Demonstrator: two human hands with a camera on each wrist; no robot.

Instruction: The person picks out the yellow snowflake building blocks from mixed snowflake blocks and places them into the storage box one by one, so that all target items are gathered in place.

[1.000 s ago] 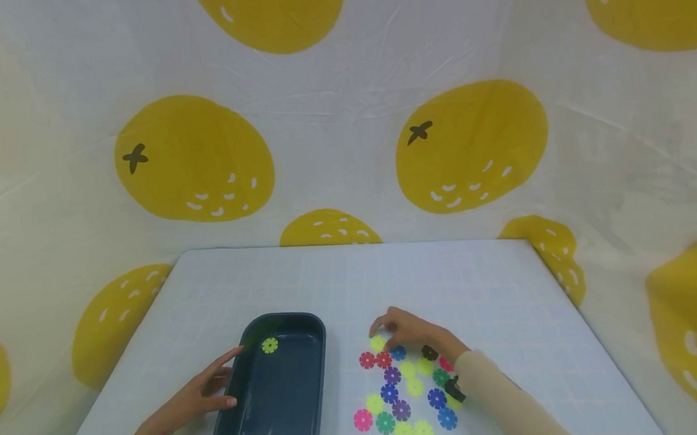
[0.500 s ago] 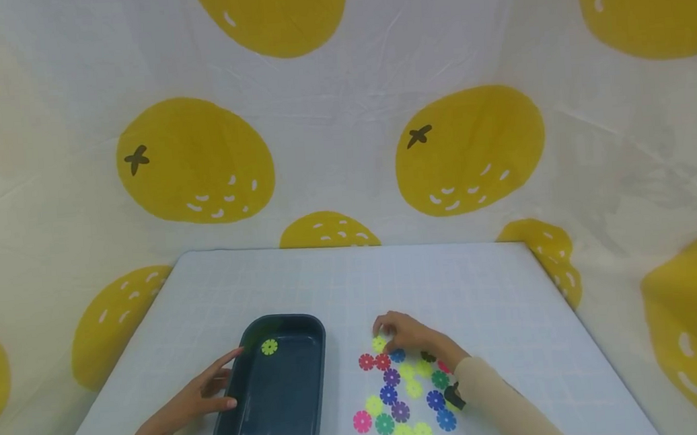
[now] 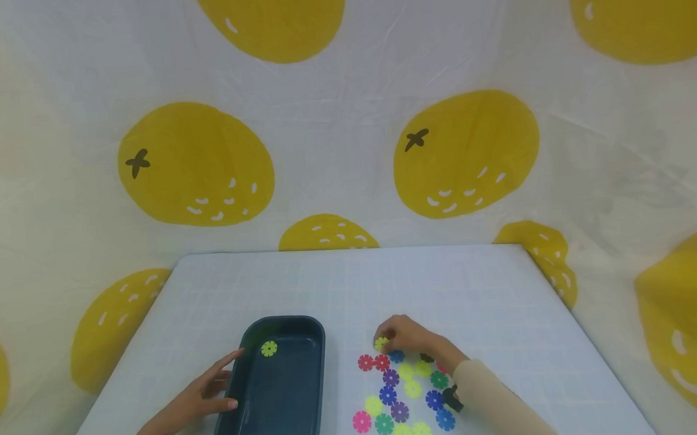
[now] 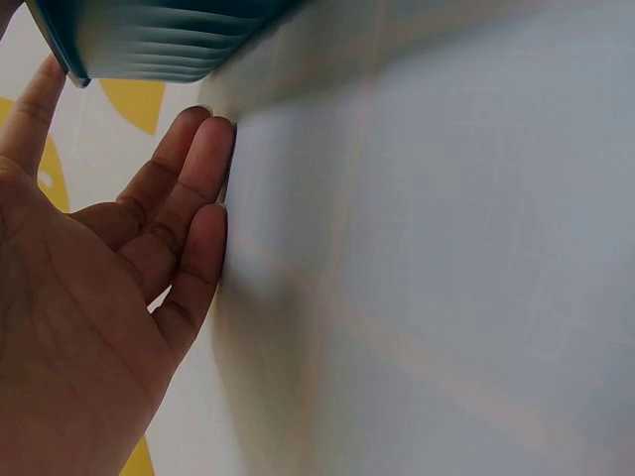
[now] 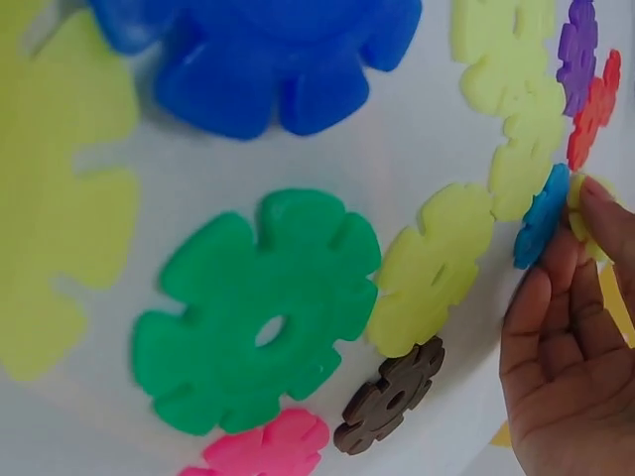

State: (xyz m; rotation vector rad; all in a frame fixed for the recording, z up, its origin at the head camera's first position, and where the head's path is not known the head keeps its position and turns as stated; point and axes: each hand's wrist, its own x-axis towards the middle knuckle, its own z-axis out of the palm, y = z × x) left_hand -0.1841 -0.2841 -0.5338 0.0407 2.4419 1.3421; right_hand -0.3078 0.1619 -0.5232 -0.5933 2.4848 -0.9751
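My right hand [image 3: 410, 334] pinches a yellow snowflake disc [image 3: 381, 344] between thumb and fingers, at the far edge of a spread of discs. In the right wrist view the thumb lies over part of this yellow disc [image 5: 577, 220], beside a blue disc [image 5: 543, 218]. My left hand [image 3: 194, 398] is at the left side of a dark blue-green plastic bin [image 3: 277, 411], a finger touching its rim. Seen from the left wrist, the left hand [image 4: 94, 288] has its other fingers loosely extended against the tabletop. One yellow disc [image 3: 269, 348] lies inside the bin.
Several notched discs lie right of the bin: a red disc [image 3: 365, 362], a pink disc [image 3: 362, 421], a green disc [image 3: 439, 380], purple, blue and yellow ones. A brown disc [image 5: 392, 397] is near the right wrist. The white table [image 3: 341, 285] meets a fruit-print cloth [image 3: 331, 144] behind.
My right thumb and fingers have drawn together on the yellow disc, which now looks slightly raised. The left hand and the bin have stayed put. The head view has shifted a little.
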